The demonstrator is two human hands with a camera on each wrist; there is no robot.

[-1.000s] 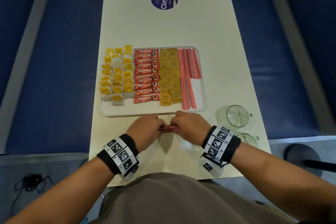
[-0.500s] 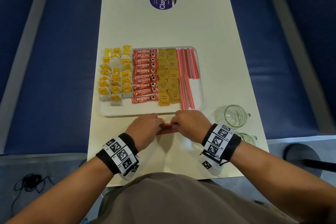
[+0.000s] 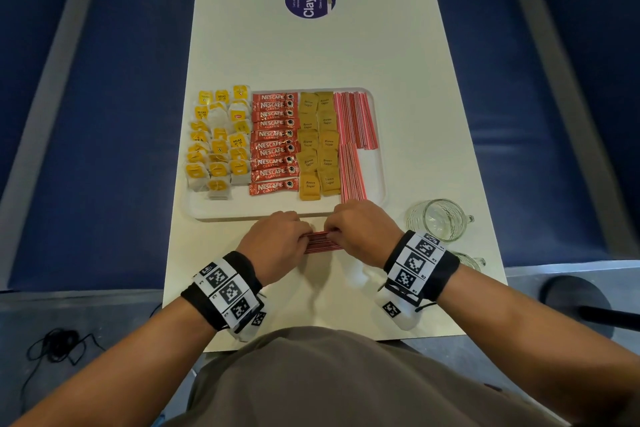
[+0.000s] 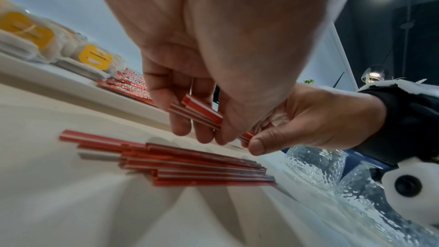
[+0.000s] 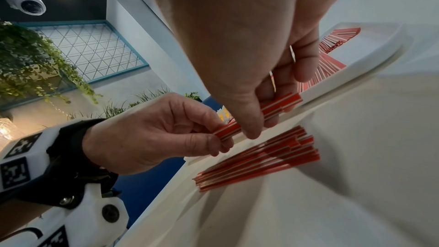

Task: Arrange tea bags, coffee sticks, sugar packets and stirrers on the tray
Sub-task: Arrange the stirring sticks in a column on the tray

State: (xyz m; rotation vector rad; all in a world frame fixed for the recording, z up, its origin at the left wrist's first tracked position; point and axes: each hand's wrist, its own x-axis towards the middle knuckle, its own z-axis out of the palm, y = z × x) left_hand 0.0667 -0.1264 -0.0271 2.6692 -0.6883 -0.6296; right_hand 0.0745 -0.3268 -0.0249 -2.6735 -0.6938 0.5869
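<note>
Tea bags [image 3: 219, 146], coffee sticks [image 3: 275, 144] and sugar packets [image 3: 318, 146] already fill the tray [image 3: 377, 163]; both hands [image 3: 277, 246] [image 3: 360, 236] pinch a small stirrer bundle [image 4: 202, 115] above the loose stirrers [image 4: 190, 166] left on the bench [image 3: 311, 52].

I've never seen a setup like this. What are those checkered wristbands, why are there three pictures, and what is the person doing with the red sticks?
No machine here: a person works bare-handed. The checkered bands carry wrist cameras; the third camera sits on the head, looking down. The left hand and right hand together pinch a small bundle of stirrers above a loose pile on the table. The tray holds tea bags, coffee sticks, sugar packets and more stirrers. Two glass mugs stand at the right.
</note>
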